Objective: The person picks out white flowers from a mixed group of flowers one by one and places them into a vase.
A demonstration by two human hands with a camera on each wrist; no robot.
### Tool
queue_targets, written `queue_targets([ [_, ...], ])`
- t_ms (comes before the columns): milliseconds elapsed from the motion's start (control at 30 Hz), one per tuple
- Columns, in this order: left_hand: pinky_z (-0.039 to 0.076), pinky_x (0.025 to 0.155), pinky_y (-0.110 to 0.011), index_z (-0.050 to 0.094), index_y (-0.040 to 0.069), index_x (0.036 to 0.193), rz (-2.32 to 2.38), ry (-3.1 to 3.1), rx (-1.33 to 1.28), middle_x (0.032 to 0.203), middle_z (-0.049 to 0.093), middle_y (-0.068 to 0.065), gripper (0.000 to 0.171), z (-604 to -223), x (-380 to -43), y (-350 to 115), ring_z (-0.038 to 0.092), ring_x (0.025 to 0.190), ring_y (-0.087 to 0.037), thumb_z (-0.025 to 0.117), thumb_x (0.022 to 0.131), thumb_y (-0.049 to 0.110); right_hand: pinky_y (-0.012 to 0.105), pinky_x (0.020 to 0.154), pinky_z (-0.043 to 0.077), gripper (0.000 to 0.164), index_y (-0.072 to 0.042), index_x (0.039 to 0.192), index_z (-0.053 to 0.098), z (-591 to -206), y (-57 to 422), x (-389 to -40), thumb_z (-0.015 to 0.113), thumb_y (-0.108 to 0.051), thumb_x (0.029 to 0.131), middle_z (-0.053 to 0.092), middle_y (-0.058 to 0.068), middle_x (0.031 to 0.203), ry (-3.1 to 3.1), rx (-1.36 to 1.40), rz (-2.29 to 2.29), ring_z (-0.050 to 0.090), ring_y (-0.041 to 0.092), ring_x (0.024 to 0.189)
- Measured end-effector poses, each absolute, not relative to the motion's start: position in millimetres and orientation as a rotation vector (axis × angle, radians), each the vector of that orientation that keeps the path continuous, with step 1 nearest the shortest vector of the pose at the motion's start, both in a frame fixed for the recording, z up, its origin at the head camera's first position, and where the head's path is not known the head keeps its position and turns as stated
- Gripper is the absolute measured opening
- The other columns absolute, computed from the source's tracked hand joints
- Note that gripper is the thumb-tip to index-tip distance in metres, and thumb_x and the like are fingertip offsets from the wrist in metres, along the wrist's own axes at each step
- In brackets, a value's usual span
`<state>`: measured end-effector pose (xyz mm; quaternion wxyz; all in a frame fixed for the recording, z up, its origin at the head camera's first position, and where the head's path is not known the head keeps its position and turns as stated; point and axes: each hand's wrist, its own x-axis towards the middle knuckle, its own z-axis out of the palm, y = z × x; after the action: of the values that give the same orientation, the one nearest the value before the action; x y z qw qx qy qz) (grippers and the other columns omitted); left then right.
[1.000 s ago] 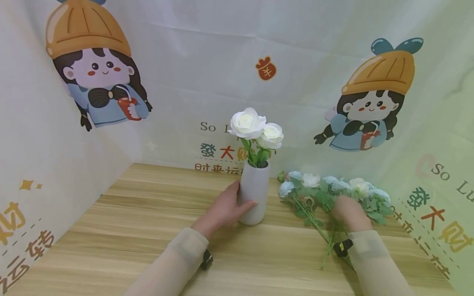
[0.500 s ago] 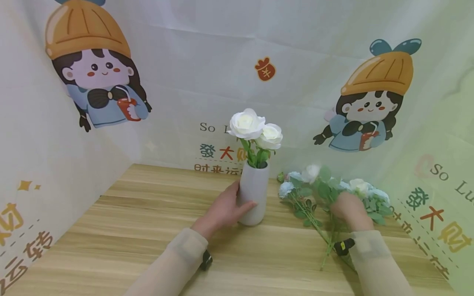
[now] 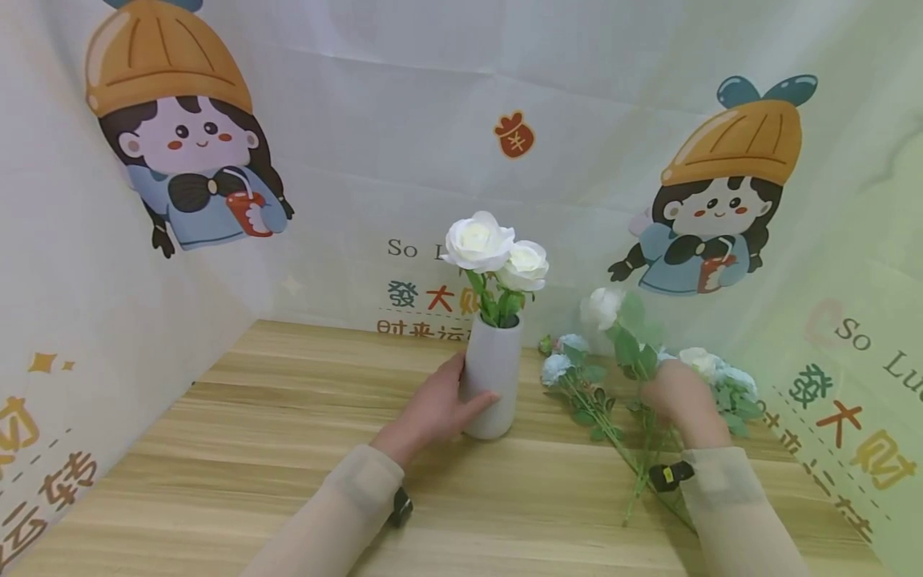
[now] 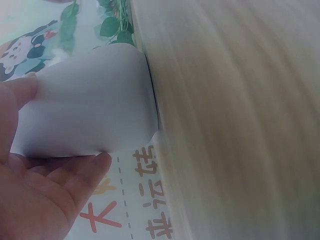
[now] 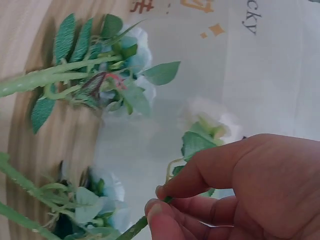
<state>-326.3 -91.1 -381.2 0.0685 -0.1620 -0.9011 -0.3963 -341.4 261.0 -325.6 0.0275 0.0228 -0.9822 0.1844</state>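
Note:
My left hand (image 3: pixel 431 407) holds a tall white vase (image 3: pixel 494 373) that stands on the wooden table. In the left wrist view, thumb and fingers lie on opposite sides of the vase (image 4: pixel 95 100). Two white roses (image 3: pixel 479 244) rise from its mouth. To the right, my right hand (image 3: pixel 681 399) pinches the green stem of another white rose (image 3: pixel 602 308), whose bloom is lifted above the flowers lying there. The right wrist view shows thumb and fingertips meeting on that stem (image 5: pixel 134 230); the bloom behind is blurred.
Pale blue flowers (image 3: pixel 556 369) and a white rose (image 3: pixel 698 361) lie at the table's back right, their green stems crossing toward the front. A printed cloth (image 3: pixel 346 160) hangs behind the table (image 3: pixel 288 425) and at both sides.
My right hand has raised the white rose; its bloom has come up from among the lying flowers, its leaves with it. My left hand and the vase have stayed put.

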Motion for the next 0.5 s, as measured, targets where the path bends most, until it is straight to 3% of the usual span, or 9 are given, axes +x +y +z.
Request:
queue_targets([
  [167,0.041,0.105,-0.047,0.028,0.002,0.151,-1.193,-2.706,-0.495,0.144,0.043,-0.016,0.084,-379.8,-325.2,-91.4,0.043,0.126,-0.025,0.068,0.093,0.047,0.023,0.037,0.027,0.036,-0.019,0.054,0.034,-318.7,257.5,-339.4,0.046,-0.003,0.084,0.029,-0.005,0.049,-2.952,0.103,0.509,0.026,0.011,0.042],
  [300,0.041,0.105,-0.047,0.029,0.001,0.151,-1.198,-2.699,-0.502,0.143,0.044,-0.017,0.084,-379.0,-324.5,-91.5,0.044,0.125,-0.026,0.068,0.093,0.046,0.024,0.039,0.024,0.028,-0.015,0.062,0.038,-312.0,254.6,-336.3,0.04,-0.007,0.088,0.033,-0.001,0.054,-2.944,0.061,0.495,0.025,0.014,0.047],
  [400,0.041,0.105,-0.047,0.029,0.001,0.151,-1.2,-2.699,-0.505,0.144,0.043,-0.017,0.084,-379.3,-324.8,-91.4,0.044,0.125,-0.026,0.068,0.093,0.046,0.029,0.039,0.034,0.022,-0.001,0.087,0.058,-308.1,252.7,-334.6,0.039,-0.01,0.092,0.057,0.017,0.075,-2.938,0.039,0.494,0.044,0.022,0.055],
  [500,0.041,0.105,-0.047,0.028,0.001,0.151,-1.191,-2.7,-0.503,0.144,0.043,-0.017,0.084,-379.7,-325.5,-91.0,0.044,0.125,-0.026,0.069,0.093,0.046,0.036,0.042,0.045,0.037,0.004,0.121,0.058,-305.4,250.9,-332.2,0.04,-0.014,0.095,0.061,0.027,0.111,-2.914,0.035,0.508,0.058,0.031,0.072],
])
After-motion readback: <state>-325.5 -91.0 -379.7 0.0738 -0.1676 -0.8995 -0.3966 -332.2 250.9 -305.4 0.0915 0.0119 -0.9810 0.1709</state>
